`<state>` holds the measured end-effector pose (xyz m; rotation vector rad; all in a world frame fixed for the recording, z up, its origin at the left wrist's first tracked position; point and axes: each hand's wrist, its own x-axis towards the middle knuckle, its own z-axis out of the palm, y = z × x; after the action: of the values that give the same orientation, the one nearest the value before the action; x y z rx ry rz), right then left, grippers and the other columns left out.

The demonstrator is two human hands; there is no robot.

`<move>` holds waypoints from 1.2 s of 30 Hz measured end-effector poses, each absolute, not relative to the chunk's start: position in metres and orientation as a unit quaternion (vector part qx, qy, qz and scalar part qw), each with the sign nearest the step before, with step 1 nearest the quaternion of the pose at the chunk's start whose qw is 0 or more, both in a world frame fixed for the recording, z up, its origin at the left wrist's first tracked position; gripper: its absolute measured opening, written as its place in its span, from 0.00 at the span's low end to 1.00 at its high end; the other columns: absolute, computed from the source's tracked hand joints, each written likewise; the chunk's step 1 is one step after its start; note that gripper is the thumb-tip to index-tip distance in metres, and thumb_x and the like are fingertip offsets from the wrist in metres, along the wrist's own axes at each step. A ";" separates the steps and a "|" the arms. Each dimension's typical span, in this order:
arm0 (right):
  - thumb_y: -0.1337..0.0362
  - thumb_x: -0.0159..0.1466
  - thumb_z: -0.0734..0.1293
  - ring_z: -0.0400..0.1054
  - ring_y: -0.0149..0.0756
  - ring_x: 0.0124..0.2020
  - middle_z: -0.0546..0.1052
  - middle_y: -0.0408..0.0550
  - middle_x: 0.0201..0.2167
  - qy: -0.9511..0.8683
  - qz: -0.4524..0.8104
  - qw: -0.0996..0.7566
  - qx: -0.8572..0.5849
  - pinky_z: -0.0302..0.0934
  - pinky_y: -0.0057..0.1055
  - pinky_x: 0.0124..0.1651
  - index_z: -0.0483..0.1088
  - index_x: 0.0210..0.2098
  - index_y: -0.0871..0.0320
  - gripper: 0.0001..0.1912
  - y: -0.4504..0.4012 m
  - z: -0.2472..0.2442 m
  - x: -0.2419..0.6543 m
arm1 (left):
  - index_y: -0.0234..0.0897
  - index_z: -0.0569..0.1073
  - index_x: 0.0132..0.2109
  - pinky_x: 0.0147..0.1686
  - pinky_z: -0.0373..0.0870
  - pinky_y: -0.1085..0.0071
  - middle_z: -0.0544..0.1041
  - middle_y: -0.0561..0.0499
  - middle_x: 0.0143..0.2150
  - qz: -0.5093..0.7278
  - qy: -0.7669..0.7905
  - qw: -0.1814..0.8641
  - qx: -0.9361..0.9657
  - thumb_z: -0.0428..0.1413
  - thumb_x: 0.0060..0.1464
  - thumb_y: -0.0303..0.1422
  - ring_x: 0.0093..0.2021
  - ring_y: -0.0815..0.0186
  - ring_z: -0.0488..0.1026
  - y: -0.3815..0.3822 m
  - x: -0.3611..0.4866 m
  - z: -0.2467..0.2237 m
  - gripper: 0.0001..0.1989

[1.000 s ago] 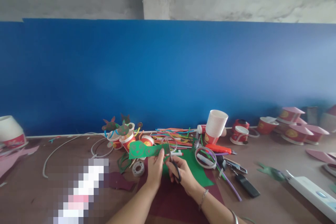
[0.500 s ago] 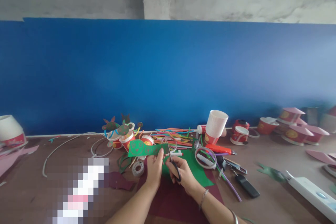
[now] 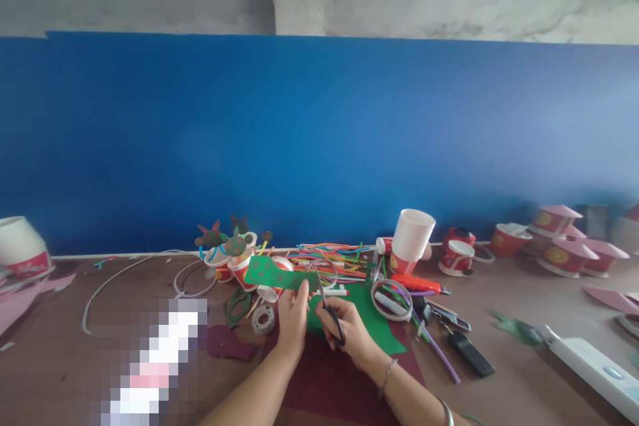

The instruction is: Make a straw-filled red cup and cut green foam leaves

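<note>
My left hand (image 3: 293, 319) pinches a strip of green paper (image 3: 264, 272) with round shapes drawn on it. Black-handled scissors (image 3: 335, 323) are in my right hand (image 3: 349, 331), their blades pointing up and away at the strip's right end. Whether the blades touch the paper I cannot tell. Under my hands lie a green sheet (image 3: 382, 326) and a dark red sheet (image 3: 324, 386). A roll of white tape (image 3: 263, 319) rests left of my left hand, and a red-capped marker (image 3: 333, 292) lies just beyond my hands.
Behind are colourful pipe cleaners (image 3: 339, 254) and a tall stack of paper cups (image 3: 412, 239). To the right lie an orange cutter (image 3: 415, 283), a black key fob (image 3: 470, 353) and a white device (image 3: 594, 366). Pink-topped cups (image 3: 569, 254) stand far right; decorated cups (image 3: 242, 266) stand left of centre.
The green strip has tilted, its left end rising and shifting slightly right. Both hands keep nearly the same place, and the scissors stay in my right hand.
</note>
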<state>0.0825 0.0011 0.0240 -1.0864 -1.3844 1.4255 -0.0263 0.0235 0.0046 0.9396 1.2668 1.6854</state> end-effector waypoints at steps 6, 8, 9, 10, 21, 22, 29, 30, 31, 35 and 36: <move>0.52 0.51 0.68 0.51 0.21 0.08 0.60 0.34 0.08 -0.553 0.571 0.422 -0.436 0.42 0.18 0.10 0.64 0.24 0.60 0.17 0.002 0.023 0.082 | 0.36 0.65 0.19 0.29 0.63 0.71 0.67 0.55 0.17 0.671 0.508 0.398 0.365 0.56 0.45 0.47 0.26 0.65 0.70 0.024 -0.027 0.003 0.19; 0.53 0.52 0.68 0.51 0.21 0.08 0.60 0.34 0.08 -0.560 0.568 0.422 -0.431 0.43 0.18 0.10 0.64 0.23 0.60 0.16 0.002 0.023 0.082 | 0.36 0.66 0.19 0.28 0.62 0.72 0.67 0.54 0.17 0.669 0.511 0.398 0.365 0.56 0.45 0.47 0.25 0.65 0.69 0.024 -0.027 0.003 0.20; 0.54 0.52 0.68 0.51 0.21 0.08 0.60 0.34 0.08 -0.564 0.567 0.421 -0.428 0.43 0.18 0.10 0.64 0.23 0.60 0.16 0.002 0.022 0.082 | 0.36 0.66 0.19 0.28 0.62 0.72 0.67 0.55 0.17 0.669 0.512 0.397 0.365 0.55 0.46 0.47 0.25 0.66 0.69 0.024 -0.027 0.003 0.20; 0.54 0.52 0.68 0.51 0.21 0.08 0.60 0.34 0.08 -0.568 0.566 0.421 -0.425 0.43 0.18 0.10 0.64 0.23 0.60 0.16 0.003 0.022 0.082 | 0.36 0.66 0.20 0.27 0.61 0.72 0.67 0.55 0.17 0.669 0.513 0.395 0.365 0.55 0.46 0.47 0.24 0.66 0.68 0.024 -0.028 0.003 0.19; 0.54 0.53 0.67 0.51 0.21 0.07 0.61 0.34 0.08 -0.568 0.563 0.406 -0.442 0.43 0.18 0.09 0.65 0.24 0.61 0.15 0.004 0.016 0.083 | 0.38 0.60 0.20 0.28 0.60 0.73 0.61 0.59 0.16 0.681 0.512 0.377 0.363 0.54 0.48 0.45 0.22 0.69 0.64 0.025 -0.029 -0.001 0.19; 0.53 0.53 0.67 0.53 0.22 0.07 0.62 0.35 0.09 -0.562 0.559 0.414 -0.448 0.43 0.18 0.09 0.65 0.24 0.61 0.16 0.005 0.017 0.084 | 0.38 0.59 0.21 0.27 0.59 0.74 0.61 0.59 0.16 0.676 0.518 0.376 0.365 0.54 0.48 0.45 0.21 0.70 0.63 0.025 -0.029 -0.001 0.19; 0.47 0.53 0.66 0.58 0.24 0.10 0.64 0.36 0.12 -0.505 0.526 0.519 -0.446 0.44 0.18 0.10 0.65 0.32 0.60 0.21 0.011 0.015 0.092 | 0.37 0.63 0.25 0.21 0.54 0.75 0.60 0.59 0.17 0.625 0.455 0.444 0.453 0.56 0.47 0.39 0.19 0.73 0.58 0.017 -0.025 0.007 0.12; 0.47 0.52 0.67 0.58 0.24 0.10 0.64 0.36 0.12 -0.504 0.527 0.515 -0.450 0.44 0.18 0.10 0.65 0.31 0.60 0.21 0.011 0.014 0.092 | 0.36 0.65 0.26 0.21 0.55 0.75 0.62 0.59 0.18 0.615 0.441 0.454 0.470 0.56 0.46 0.38 0.20 0.72 0.59 0.016 -0.024 0.009 0.11; 0.48 0.51 0.68 0.58 0.24 0.10 0.64 0.36 0.11 -0.506 0.529 0.509 -0.452 0.43 0.19 0.10 0.65 0.29 0.60 0.21 0.012 0.014 0.092 | 0.36 0.66 0.27 0.22 0.57 0.75 0.64 0.57 0.19 0.607 0.430 0.462 0.484 0.56 0.46 0.37 0.21 0.71 0.61 0.015 -0.023 0.010 0.10; 0.48 0.51 0.68 0.56 0.23 0.10 0.62 0.35 0.10 -0.495 0.528 0.525 -0.448 0.43 0.19 0.11 0.62 0.24 0.59 0.20 0.011 0.013 0.091 | 0.36 0.70 0.30 0.27 0.62 0.73 0.70 0.52 0.23 0.588 0.417 0.476 0.504 0.57 0.44 0.37 0.26 0.67 0.66 0.013 -0.020 0.013 0.09; 0.48 0.52 0.68 0.56 0.23 0.10 0.62 0.35 0.10 -0.484 0.525 0.539 -0.447 0.43 0.18 0.11 0.61 0.23 0.59 0.20 0.011 0.013 0.092 | 0.36 0.70 0.30 0.28 0.63 0.72 0.70 0.52 0.23 0.581 0.417 0.476 0.513 0.57 0.44 0.37 0.26 0.66 0.66 0.013 -0.019 0.014 0.09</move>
<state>0.0916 0.0113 0.0134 -1.0642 -1.1513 1.2475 -0.0193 0.0135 0.0135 1.2530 1.0180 1.4190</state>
